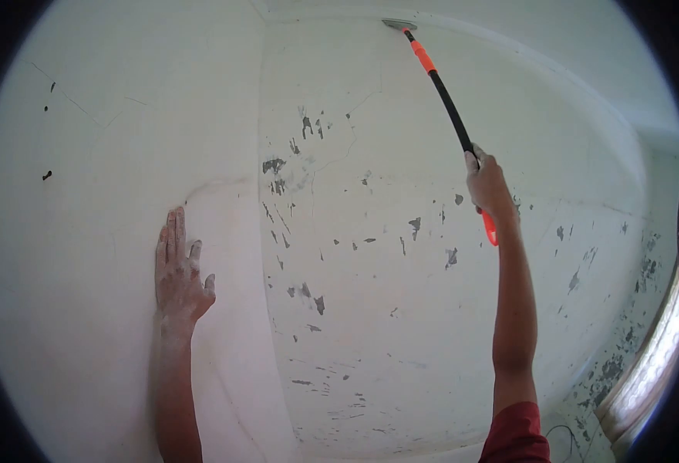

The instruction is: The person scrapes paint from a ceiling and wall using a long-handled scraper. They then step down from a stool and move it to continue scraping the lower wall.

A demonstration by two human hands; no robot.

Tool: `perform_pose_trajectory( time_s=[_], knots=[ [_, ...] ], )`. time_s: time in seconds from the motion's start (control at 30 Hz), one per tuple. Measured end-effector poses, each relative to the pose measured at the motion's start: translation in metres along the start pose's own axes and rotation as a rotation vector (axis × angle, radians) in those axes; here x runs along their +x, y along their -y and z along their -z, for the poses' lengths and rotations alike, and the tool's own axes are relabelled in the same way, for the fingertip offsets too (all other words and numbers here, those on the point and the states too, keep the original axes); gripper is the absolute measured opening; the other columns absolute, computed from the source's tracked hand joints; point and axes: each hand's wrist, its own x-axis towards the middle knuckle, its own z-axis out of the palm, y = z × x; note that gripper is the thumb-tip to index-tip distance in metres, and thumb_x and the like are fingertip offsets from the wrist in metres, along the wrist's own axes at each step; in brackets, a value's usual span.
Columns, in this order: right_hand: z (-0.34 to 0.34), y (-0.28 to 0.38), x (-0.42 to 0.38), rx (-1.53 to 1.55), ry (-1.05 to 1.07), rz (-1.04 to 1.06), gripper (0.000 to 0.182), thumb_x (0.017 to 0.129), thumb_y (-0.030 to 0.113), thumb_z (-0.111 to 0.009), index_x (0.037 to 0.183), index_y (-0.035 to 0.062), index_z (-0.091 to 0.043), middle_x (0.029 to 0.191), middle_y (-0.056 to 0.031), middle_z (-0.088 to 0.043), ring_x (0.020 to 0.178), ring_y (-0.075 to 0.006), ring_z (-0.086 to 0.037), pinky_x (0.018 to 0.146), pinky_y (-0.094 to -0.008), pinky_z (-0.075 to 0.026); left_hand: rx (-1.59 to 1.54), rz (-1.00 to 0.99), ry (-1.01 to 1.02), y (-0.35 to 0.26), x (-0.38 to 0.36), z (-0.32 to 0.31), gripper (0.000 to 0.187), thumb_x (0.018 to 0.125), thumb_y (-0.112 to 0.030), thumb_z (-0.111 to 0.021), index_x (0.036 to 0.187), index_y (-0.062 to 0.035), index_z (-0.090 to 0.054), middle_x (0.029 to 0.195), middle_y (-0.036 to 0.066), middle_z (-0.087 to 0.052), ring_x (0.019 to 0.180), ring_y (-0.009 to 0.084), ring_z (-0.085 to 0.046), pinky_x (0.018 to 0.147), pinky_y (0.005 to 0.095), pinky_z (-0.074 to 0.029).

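Note:
My right hand [487, 184] is closed around the black pole of a long-handled scraper [450, 104], which has orange sections and an orange end below my fist. Its flat grey blade [399, 25] is up at the top of the facing wall [401, 309], close to the ceiling line; whether it touches cannot be made out. Flat on the left wall [85, 270] rests my left hand [181, 272], dusted white, fingers pointing up and thumb apart, holding nothing.
Grey chipped patches [415, 226] and thin cracks mark the facing wall. Overhead is the pale ceiling [586, 46]. At the lower right, a bright curtained window [652, 359] stands beside a heavily chipped wall, with a thin dark cable [563, 430] near the bottom.

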Motion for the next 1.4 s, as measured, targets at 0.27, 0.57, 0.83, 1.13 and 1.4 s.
perform_pose_trajectory(
  time_s=[0.27,0.57,0.83,1.13,1.4],
  knots=[
    [0.018,0.01,-0.004,-0.021,0.056,-0.008,0.045,0.113,0.028,-0.045,0.148,0.0027,-0.056,0.073,-0.0136,-0.068,0.047,-0.0224,-0.062,0.041,-0.0394,-0.05,-0.019,0.023,0.004,-0.001,-0.002,0.0,0.058,0.083,-0.032,-0.086,0.133,-0.0046,-0.071,0.178,0.019,-0.012,0.166,0.0318,-0.01,0.134,0.0452,-0.019],
    [-0.024,0.006,0.001,-0.061,-0.006,0.064,0.047,0.113,0.028,-0.044,0.15,0.0004,-0.053,0.085,-0.0235,-0.074,0.055,-0.0338,-0.07,0.047,-0.0451,-0.055,-0.007,0.02,0.01,-0.002,0.0,0.002,0.059,0.083,-0.031,-0.086,0.134,-0.0046,-0.071,0.178,0.018,-0.011,0.166,0.0315,-0.01,0.134,0.045,-0.018],
    [-0.045,0.006,-0.007,0.005,0.029,0.018,0.049,0.113,0.029,-0.045,0.151,-0.0009,-0.051,0.086,-0.0282,-0.074,0.066,-0.0411,-0.073,0.058,-0.0504,-0.057,-0.002,0.011,0.005,-0.004,0.0,0.002,0.061,0.081,-0.029,-0.087,0.133,-0.0024,-0.07,0.178,0.018,-0.012,0.166,0.0316,-0.011,0.134,0.0453,-0.019],
    [-0.025,-0.032,-0.004,-0.001,-0.001,0.034,0.05,0.113,0.031,-0.044,0.154,0.0034,-0.052,0.084,-0.0232,-0.075,0.062,-0.0366,-0.072,0.053,-0.0472,-0.056,0.028,0.026,-0.011,-0.005,0.001,0.0,0.059,0.082,-0.029,-0.086,0.134,-0.0035,-0.071,0.178,0.017,-0.012,0.166,0.0306,-0.01,0.134,0.0444,-0.019],
    [0.009,-0.047,0.003,-0.027,-0.046,-0.05,0.048,0.113,0.033,-0.045,0.151,0.0049,-0.057,0.071,-0.013,-0.069,0.047,-0.0218,-0.062,0.043,-0.0389,-0.049,0.051,0.042,0.001,-0.009,0.001,0.001,0.061,0.083,-0.033,-0.085,0.135,-0.0033,-0.07,0.179,0.017,-0.012,0.166,0.029,-0.01,0.135,0.0428,-0.019]
  ],
)
